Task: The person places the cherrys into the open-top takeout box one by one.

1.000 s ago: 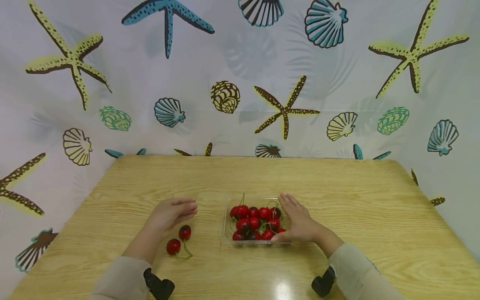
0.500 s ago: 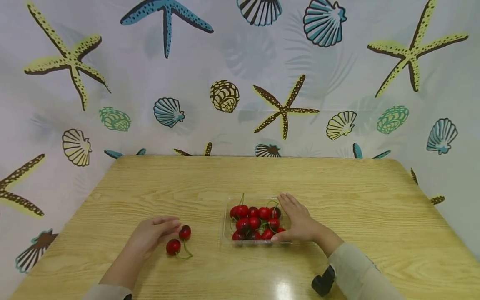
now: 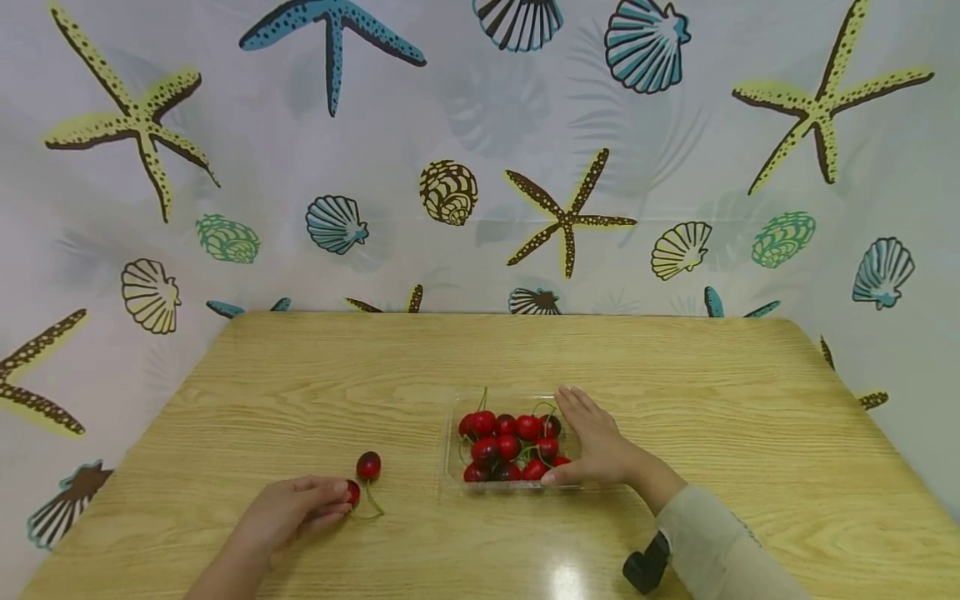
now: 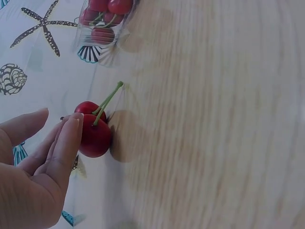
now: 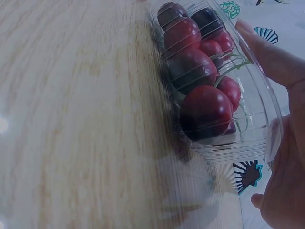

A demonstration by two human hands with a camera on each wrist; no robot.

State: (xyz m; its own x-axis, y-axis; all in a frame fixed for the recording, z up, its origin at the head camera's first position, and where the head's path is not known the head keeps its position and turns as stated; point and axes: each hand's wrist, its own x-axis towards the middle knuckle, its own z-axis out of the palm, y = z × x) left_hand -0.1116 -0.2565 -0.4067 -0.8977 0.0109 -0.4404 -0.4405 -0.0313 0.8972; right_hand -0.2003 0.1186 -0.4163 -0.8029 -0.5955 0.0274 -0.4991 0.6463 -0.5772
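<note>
On the left of the table lie two cherries joined at their stems, a near red cherry (image 3: 354, 494) and a darker cherry (image 3: 368, 465). My left hand (image 3: 288, 512) is at the near cherry and partly covers it. Seen from the left wrist, its straight fingers (image 4: 66, 148) touch the cherry's side, while the thumb (image 4: 28, 125) stands apart from the fruit. My right hand (image 3: 596, 454) grips the right end of a clear plastic box (image 3: 491, 485), thumb toward the near side and fingers at the far corner. Several red cherries (image 5: 205, 112) with green stems fill the box.
Everything stands on a light wooden table (image 3: 300, 375). Behind it hangs a white cloth (image 3: 480, 108) printed with starfish and shells. A small black device (image 3: 647, 567) sits at the right sleeve.
My left hand has come back toward me and leftward, from beyond the two loose cherries to the near one. The right hand and the box stay where they were.
</note>
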